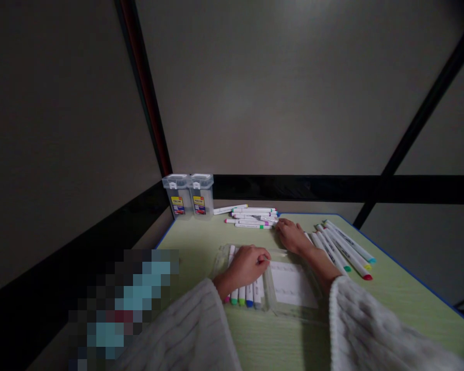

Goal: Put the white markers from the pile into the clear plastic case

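My left hand [246, 267] rests over a row of white markers [257, 292] with coloured ends, laid side by side in one half of an open clear plastic case [268, 304]. Its fingers are curled in; whether anything is inside them is hidden. Farther forward, my right hand [292, 236] reaches to a loose pile of markers [251, 211] near the table's back edge. Its fingertips are closed at the end of a marker [268, 219] there. The other half of the case holds a white printed sheet [292, 284], beneath my right forearm.
On the right of the table [193, 268] several larger white markers [344, 247] lie fanned out, with green, red, yellow and blue ends. Two clear lidded boxes [202, 198] with yellow labels stand at the back left corner. A wall [274, 103] rises behind the table.
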{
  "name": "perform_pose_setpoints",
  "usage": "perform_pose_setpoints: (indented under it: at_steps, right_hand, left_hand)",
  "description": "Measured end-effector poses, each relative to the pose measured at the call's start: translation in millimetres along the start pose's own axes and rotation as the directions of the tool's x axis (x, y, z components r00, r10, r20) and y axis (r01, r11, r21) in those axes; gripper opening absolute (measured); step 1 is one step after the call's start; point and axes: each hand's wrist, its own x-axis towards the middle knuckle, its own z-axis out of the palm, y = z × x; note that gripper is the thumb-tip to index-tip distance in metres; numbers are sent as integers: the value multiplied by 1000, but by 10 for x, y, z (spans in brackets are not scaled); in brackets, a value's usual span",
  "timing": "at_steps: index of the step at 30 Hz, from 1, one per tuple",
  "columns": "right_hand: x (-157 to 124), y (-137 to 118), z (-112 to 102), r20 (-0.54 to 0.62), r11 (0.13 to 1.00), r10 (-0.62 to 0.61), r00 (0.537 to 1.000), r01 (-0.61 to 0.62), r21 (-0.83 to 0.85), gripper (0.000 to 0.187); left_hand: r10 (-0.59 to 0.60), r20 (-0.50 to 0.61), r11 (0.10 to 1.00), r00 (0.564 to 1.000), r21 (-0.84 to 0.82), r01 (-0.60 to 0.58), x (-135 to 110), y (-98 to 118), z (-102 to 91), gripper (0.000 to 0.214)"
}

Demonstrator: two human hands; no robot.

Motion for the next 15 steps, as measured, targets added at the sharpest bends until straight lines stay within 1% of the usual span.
perform_pose_setpoints:
  at_steps: [10,15]
  right_hand:
    - [12,10,-67,107,996,54,993,-61,61,30]
    - [-22,4,-125,112,994,77,991,-86,71,29]
  left_hand:
    - [3,-1,1000,1000,21,-3,-5,-9,6,22]
    - [5,-11,1000,1000,28,-5,-11,-16,15,23]
